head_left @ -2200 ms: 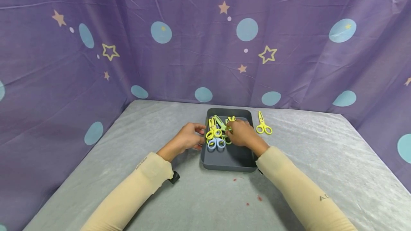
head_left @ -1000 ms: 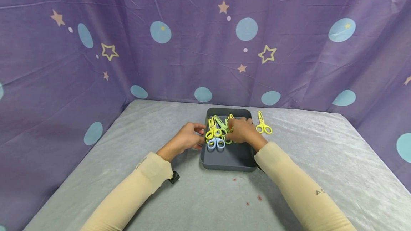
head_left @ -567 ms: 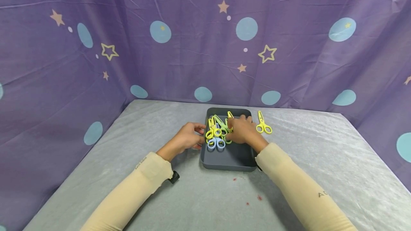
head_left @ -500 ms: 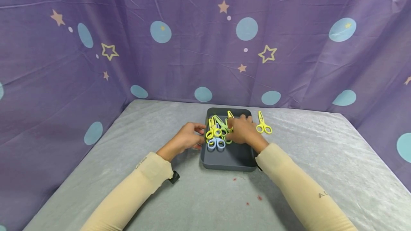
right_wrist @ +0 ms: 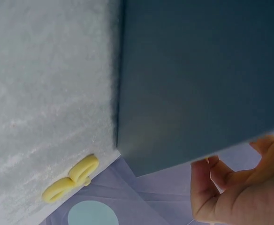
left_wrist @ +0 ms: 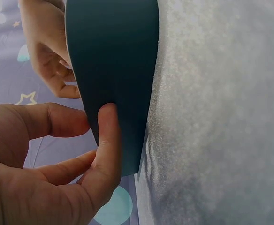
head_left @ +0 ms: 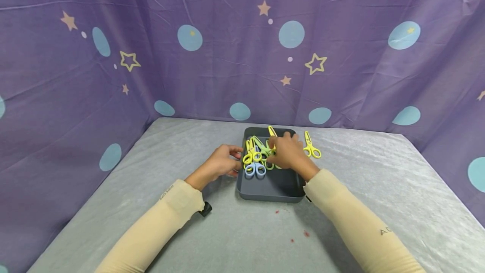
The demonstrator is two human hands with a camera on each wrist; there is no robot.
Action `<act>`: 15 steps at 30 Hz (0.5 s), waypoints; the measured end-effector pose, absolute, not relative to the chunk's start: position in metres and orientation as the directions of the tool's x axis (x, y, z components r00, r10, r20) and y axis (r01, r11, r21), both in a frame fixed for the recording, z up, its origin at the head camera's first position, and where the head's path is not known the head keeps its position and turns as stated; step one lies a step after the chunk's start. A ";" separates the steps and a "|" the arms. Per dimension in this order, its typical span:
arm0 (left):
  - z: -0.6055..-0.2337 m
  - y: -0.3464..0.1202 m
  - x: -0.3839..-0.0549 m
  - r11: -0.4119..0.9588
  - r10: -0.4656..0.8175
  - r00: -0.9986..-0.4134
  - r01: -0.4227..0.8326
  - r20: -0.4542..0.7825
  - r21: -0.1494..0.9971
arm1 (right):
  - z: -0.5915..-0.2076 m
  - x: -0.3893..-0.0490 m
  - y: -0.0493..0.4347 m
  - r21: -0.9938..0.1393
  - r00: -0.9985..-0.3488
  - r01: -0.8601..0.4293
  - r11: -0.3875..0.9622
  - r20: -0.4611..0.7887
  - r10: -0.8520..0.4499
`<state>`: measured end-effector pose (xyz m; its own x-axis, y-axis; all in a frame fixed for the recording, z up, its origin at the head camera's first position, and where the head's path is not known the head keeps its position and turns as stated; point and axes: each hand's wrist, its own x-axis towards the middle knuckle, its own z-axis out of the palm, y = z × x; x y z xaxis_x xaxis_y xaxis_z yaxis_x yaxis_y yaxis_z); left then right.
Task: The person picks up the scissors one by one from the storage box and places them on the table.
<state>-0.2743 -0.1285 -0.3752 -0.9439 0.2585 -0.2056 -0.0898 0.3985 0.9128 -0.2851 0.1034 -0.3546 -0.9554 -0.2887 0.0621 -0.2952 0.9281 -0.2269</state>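
Observation:
My right hand (head_left: 288, 151) is over the right half of a dark grey tray (head_left: 270, 195) and pinches a pair of yellow scissors (head_left: 272, 131), blades pointing away and handles mostly hidden by the hand. In the tray's left half lie several plastic scissors overlapping each other: yellow scissors (head_left: 251, 148), blue scissors (head_left: 255, 168) and green scissors (head_left: 260, 145). My left hand (head_left: 221, 161) is at the tray's left wall; the left wrist view shows bent fingertips at the rim and one finger (left_wrist: 109, 122) against the outer wall.
Another pair of yellow scissors (head_left: 312, 150) lies on the grey cloth-covered table (head_left: 242, 231), just right of the tray. A purple patterned curtain (head_left: 227, 79) hangs behind the table and along its sides. Small red marks (head_left: 306, 234) show in front of the tray.
My right hand has picked the yellow scissors from the pile; their blades have moved up and away toward the tray's far wall. My left hand has stayed at the left wall.

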 end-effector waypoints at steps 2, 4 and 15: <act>-0.375 -0.129 -0.275 0.398 0.257 -0.944 -0.091 -0.207 0.913 | -0.354 -0.285 0.104 -0.232 -0.955 -0.298 0.926 0.081 -0.287; -0.375 -0.129 -0.275 0.398 0.257 -0.944 -0.093 -0.208 0.913 | -0.353 -0.286 0.106 -0.237 -0.953 -0.301 0.924 0.103 -0.284; -0.375 -0.129 -0.274 0.393 0.261 -0.944 -0.089 -0.203 0.915 | -0.354 -0.288 0.120 -0.217 -0.931 -0.344 0.914 0.205 -0.302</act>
<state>-0.2743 -0.1287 -0.3753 -0.9438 0.2605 -0.2035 -0.0890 0.3927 0.9154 -0.2880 0.1198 -0.3538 -0.9312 -0.3016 0.2049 -0.3437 0.9137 -0.2170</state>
